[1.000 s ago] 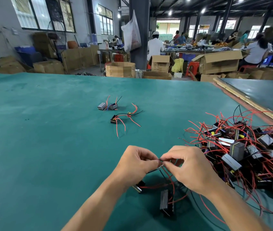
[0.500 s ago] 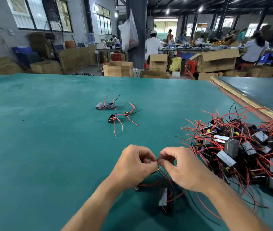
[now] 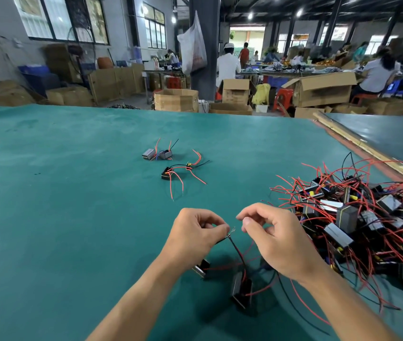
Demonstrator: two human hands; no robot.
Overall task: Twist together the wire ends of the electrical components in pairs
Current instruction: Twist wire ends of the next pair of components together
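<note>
Wire ends [image 3: 232, 229] first: two black leads meet in a bare, twisted tip poking out just past my left hand [image 3: 195, 238], whose thumb and forefinger pinch the leads right behind that twist. My right hand [image 3: 279, 242] hovers just beside it, fingers loosely curled, thumb and forefinger tips a little apart, gripping nothing and clear of the tip. One black lead runs down from the pinch to a dark boxy component [image 3: 241, 289] near my right wrist, with red leads trailing off it. Its partner [image 3: 201, 267] peeks out under my left wrist. Whether those two rest on the green table [image 3: 60, 205] or hang just above it, I cannot tell. Off to my right sprawls a heap of loose components [image 3: 367, 217], red and black wires all tangled. Farther out on the table lie a grey pair [image 3: 157, 154] and a black pair [image 3: 177, 171], near each other.
</note>
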